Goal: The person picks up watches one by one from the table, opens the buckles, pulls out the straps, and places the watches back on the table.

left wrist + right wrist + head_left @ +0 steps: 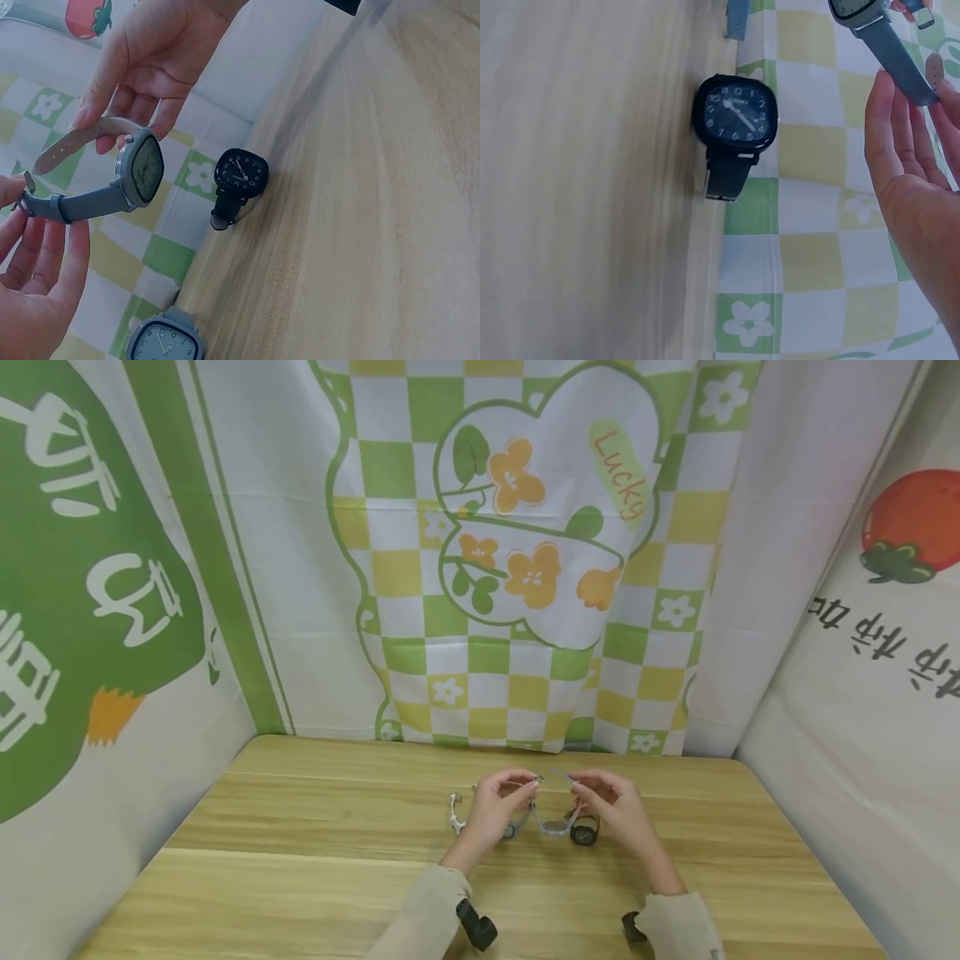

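Note:
Both hands hold a grey-blue wristwatch (142, 171) up over the table, its square dial between them and its strap unfastened. My left hand (491, 814) pinches the buckle end of the strap, thumb against the metal buckle (28, 182). The strap's holed end (900, 64) is pinched by my right hand (618, 806). A gap parts the two strap ends. Below and beside the right hand, a black wristwatch (584, 833) stands on the table. Under the left hand is another grey-blue wristwatch (165, 341), partly hidden by that hand in the head view.
A white wristwatch (454, 814) stands left of the left hand. The wooden table (315, 827) reaches back to a checked cloth (487, 693) hanging behind it. Cloth walls rise at both sides. Black wrist cameras (477, 927) sit on the sleeves.

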`<state>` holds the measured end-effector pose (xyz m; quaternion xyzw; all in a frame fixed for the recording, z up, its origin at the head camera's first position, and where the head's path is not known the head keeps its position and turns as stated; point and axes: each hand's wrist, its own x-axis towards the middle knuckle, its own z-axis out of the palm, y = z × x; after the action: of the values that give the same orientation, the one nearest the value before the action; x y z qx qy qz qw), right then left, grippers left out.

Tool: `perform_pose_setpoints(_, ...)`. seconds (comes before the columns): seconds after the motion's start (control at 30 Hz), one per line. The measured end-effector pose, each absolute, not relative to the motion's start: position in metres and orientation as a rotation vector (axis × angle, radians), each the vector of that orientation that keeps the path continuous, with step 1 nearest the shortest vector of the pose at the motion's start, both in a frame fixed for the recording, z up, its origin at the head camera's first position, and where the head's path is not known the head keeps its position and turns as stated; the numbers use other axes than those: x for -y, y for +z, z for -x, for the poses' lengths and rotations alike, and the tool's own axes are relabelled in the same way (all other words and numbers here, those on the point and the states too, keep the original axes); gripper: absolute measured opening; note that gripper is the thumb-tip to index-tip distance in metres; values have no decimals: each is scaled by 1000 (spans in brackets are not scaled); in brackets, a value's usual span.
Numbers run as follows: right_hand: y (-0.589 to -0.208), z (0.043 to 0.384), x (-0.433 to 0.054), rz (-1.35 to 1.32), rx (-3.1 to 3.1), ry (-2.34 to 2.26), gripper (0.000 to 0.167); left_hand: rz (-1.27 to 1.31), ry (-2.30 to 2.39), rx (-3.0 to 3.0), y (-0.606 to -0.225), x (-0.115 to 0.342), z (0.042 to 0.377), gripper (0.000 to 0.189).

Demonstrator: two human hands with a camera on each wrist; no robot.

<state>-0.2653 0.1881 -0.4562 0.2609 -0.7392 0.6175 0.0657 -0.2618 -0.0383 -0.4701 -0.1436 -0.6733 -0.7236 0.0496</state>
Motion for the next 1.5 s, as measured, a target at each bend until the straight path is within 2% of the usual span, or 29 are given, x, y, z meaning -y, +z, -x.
perform_pose_setpoints(0.77,-462,275,-193,-703,2445,1912,40,567,-2017,2298,-470,38,270,21)
perform_pose_setpoints(0.97,-465,276,-191,-716,2473,1933,40,668,-1925,2377,-471,40,270,16)
perform_pose_setpoints(1.3,-468,280,-187,-745,2542,1887,40,764,-1769,2475,-469,37,273,21)
perform_pose_setpoints(1.5,-471,284,-185,-791,2575,1831,39,788,-1622,2539,-470,36,276,16)
